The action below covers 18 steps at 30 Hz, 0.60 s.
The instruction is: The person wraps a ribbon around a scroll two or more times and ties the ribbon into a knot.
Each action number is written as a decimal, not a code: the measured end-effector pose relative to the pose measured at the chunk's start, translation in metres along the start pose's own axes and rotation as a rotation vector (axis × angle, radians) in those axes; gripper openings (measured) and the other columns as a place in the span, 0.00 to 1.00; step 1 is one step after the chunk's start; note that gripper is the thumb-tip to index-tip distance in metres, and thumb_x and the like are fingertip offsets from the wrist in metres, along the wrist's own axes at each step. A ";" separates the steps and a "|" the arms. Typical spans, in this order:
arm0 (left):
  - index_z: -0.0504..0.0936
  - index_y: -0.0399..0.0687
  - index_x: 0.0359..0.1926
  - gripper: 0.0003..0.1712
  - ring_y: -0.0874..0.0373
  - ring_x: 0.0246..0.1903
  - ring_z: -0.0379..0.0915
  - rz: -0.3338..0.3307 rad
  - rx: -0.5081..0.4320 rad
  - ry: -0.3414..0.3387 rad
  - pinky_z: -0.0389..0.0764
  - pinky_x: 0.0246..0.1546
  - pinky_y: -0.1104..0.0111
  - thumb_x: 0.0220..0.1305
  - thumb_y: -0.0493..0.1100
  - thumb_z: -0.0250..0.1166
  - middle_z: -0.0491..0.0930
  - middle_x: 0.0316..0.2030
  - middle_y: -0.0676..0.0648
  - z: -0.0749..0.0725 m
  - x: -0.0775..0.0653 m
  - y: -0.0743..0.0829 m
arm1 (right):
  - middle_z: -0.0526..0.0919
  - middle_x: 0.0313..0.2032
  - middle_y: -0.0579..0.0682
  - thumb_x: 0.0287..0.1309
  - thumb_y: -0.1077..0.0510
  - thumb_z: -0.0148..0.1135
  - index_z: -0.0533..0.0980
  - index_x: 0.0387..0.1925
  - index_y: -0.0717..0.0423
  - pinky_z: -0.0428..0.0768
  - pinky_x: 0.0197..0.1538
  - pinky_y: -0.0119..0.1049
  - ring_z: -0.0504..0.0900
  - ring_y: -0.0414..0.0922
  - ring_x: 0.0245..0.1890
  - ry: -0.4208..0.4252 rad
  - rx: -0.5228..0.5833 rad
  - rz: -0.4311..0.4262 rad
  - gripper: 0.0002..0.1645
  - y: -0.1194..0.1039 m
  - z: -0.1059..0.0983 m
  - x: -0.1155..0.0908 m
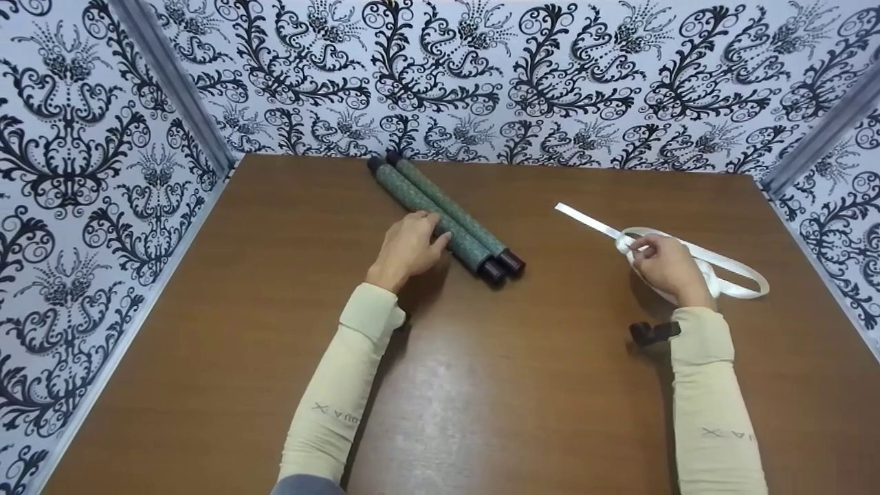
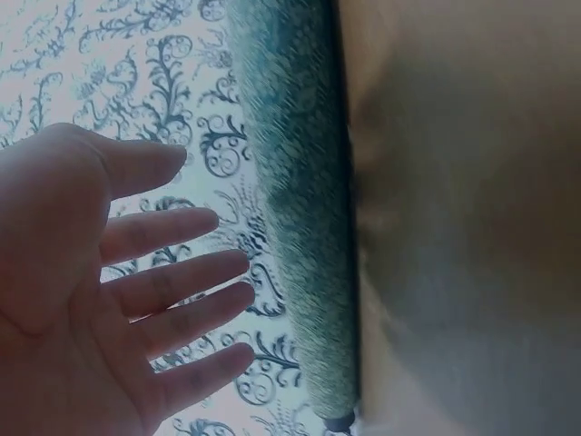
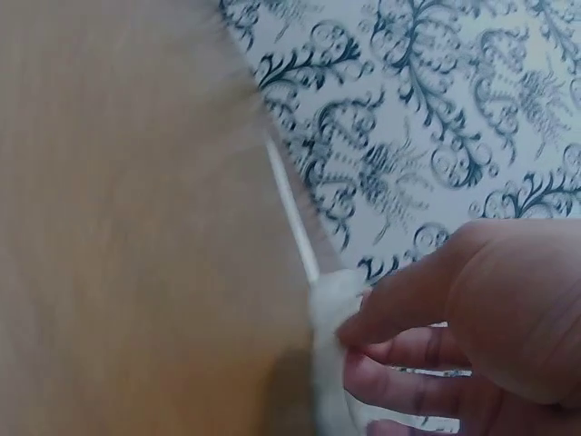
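Note:
Two green patterned rolls (image 1: 440, 213) with dark ends lie side by side, slanting across the table's back middle. My left hand (image 1: 410, 249) is over the near side of the closer roll. In the left wrist view, the fingers (image 2: 182, 277) are spread and nearly straight, a small gap from the roll (image 2: 300, 200). To the right, a white ribbon (image 1: 739, 265) lies in loose loops, one straight end pointing back and left. My right hand (image 1: 667, 267) pinches its bunched part between thumb and fingertips. The right wrist view shows the ribbon (image 3: 331, 336) at those fingertips.
A brown wooden table (image 1: 440, 412) carries everything. Walls with black-and-white scroll-patterned covering (image 1: 474, 82) close off its back and both sides. Light sleeves (image 1: 337, 392) cover both forearms, and a dark strap piece (image 1: 653, 333) juts from the right cuff.

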<state>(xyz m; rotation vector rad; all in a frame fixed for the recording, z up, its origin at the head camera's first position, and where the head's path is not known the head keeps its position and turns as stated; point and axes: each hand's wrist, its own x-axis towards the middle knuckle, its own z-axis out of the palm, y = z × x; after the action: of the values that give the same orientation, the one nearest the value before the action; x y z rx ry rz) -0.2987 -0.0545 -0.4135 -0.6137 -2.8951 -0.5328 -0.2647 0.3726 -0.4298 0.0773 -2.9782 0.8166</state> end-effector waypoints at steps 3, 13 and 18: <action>0.78 0.40 0.60 0.25 0.43 0.56 0.75 0.039 0.006 0.016 0.75 0.56 0.52 0.72 0.52 0.58 0.79 0.56 0.38 -0.002 -0.001 0.008 | 0.83 0.39 0.65 0.61 0.64 0.54 0.79 0.46 0.66 0.73 0.44 0.50 0.80 0.58 0.40 -0.001 0.018 -0.026 0.14 -0.012 -0.004 -0.001; 0.78 0.40 0.61 0.24 0.43 0.54 0.77 0.191 0.012 0.061 0.77 0.55 0.54 0.71 0.50 0.59 0.80 0.55 0.38 -0.003 -0.007 0.034 | 0.86 0.39 0.63 0.61 0.67 0.59 0.82 0.43 0.65 0.76 0.50 0.51 0.83 0.57 0.42 0.014 0.076 -0.143 0.11 -0.056 -0.006 -0.006; 0.76 0.40 0.62 0.26 0.44 0.57 0.76 0.254 -0.016 0.021 0.74 0.60 0.56 0.72 0.51 0.58 0.79 0.57 0.39 -0.002 -0.008 0.048 | 0.86 0.39 0.61 0.60 0.68 0.59 0.83 0.43 0.64 0.76 0.48 0.48 0.83 0.55 0.42 -0.011 0.095 -0.220 0.10 -0.085 -0.002 -0.009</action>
<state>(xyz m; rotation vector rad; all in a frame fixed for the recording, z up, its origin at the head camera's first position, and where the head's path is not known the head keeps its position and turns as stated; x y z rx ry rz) -0.2713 -0.0172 -0.3983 -0.9544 -2.7381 -0.5225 -0.2508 0.3003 -0.3854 0.4066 -2.8702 0.9297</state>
